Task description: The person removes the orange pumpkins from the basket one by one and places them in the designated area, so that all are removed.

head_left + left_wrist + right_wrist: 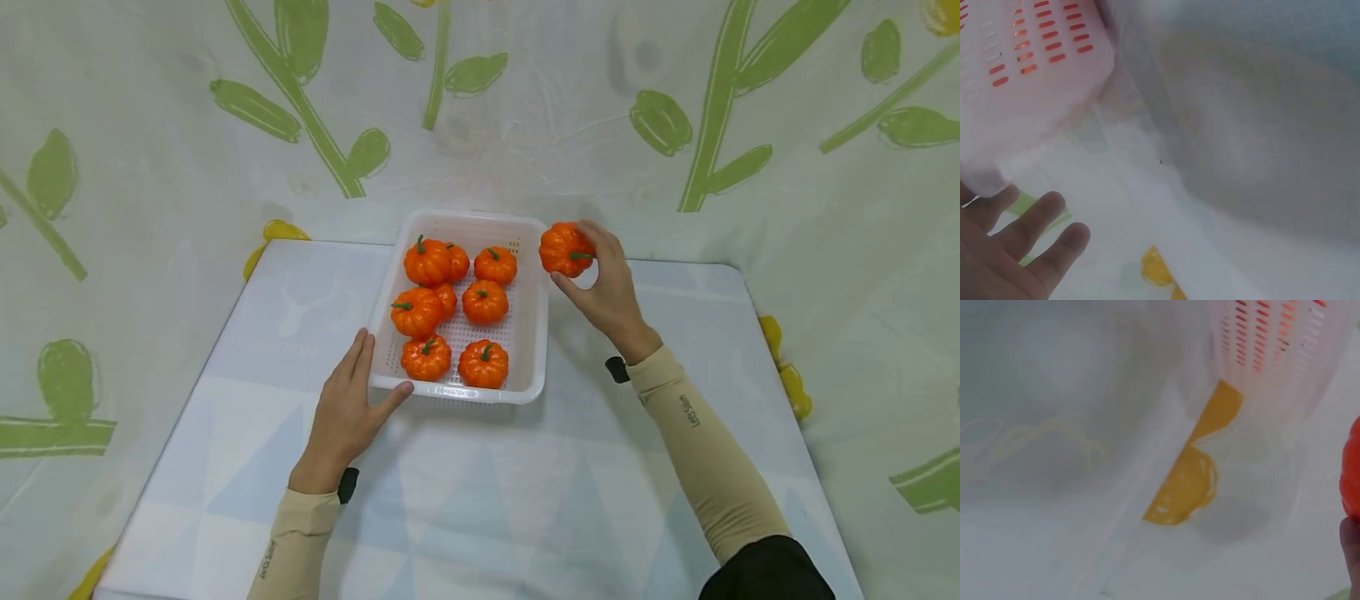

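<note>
Up at the right rim of a white plastic basket (542,333), my right hand (611,296) holds a small orange pumpkin (564,248) between thumb and fingers. Part of that pumpkin (1352,472) shows at the edge of the right wrist view. Inside the basket sit several more small orange pumpkins with green stems, among them a front right pumpkin (483,364). At the basket's front left corner my left hand (347,414) rests against the side, thumb by the front rim. Its fingers (1054,206) look extended and spread in the left wrist view.
The basket stands at the back of a table (457,500) with a pale blue and white patterned cover. Behind and around it hangs a pale sheet (540,125) with green leaf prints. Yellow printed shapes (795,392) show past the table's edges.
</note>
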A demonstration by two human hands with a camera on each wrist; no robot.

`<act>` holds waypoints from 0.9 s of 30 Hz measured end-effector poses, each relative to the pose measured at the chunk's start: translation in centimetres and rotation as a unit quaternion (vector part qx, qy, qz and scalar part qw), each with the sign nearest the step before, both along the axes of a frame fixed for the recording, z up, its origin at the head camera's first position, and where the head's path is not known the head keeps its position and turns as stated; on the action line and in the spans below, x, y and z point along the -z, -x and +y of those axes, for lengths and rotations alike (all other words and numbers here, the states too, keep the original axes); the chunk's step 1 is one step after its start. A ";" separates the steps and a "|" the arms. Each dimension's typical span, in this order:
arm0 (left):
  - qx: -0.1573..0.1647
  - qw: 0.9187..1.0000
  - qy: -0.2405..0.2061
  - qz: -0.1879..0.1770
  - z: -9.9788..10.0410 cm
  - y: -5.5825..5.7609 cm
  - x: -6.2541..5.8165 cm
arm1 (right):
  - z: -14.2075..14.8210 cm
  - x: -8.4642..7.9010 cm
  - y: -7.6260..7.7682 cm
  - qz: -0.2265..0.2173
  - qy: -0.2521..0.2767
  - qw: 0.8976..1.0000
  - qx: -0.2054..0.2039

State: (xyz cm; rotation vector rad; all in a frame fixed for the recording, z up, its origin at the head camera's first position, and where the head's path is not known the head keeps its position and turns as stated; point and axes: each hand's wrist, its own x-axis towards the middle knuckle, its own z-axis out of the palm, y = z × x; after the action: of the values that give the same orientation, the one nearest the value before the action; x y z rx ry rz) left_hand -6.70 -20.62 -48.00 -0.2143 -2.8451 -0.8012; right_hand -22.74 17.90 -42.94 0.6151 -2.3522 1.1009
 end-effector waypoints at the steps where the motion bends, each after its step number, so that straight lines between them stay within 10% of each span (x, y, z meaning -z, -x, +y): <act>1: 0.000 1.000 0.000 0.003 0.0 0.0 0.0 | 0.2 0.3 0.1 0.003 0.005 1.000 0.006; 20: -0.003 0.999 0.007 0.031 0.1 0.0 0.3 | 3.6 3.9 1.0 -0.121 -0.052 0.989 0.068; 27: -0.007 1.000 -0.008 0.017 0.1 -0.1 0.3 | 4.1 4.7 1.4 -0.206 -0.088 0.970 0.093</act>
State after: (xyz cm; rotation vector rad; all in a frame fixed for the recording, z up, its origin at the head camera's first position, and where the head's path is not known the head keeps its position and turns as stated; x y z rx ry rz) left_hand -6.64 -20.50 -48.34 -0.2038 -2.8045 -0.8098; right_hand -24.17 21.96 -47.68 0.2288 -2.8188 1.0171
